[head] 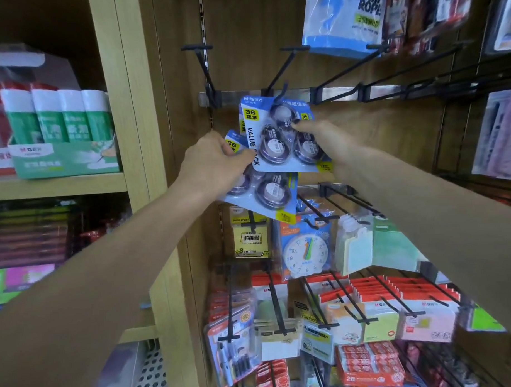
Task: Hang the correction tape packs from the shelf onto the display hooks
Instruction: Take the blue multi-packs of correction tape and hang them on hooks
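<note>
A blue correction tape pack (278,134) with purple rolls and a yellow "36" label is at the tip of a black display hook (281,68); another pack edge shows just behind it. My right hand (330,141) pinches this pack from the right, thumb on its front. My left hand (215,163) grips a second, tilted correction tape pack (266,198) lower down, with fingers also touching the upper pack's left edge. Whether the hook passes through the upper pack's hole is hard to tell.
Bare black hooks (340,74) stick out from the metal rail (389,91) to the left and right. Below hang sticky notes (250,237), a clock toy (305,252) and red packs (396,292). Glue bottles (57,119) stand on the left wooden shelf. Jump rope bags (346,19) hang above.
</note>
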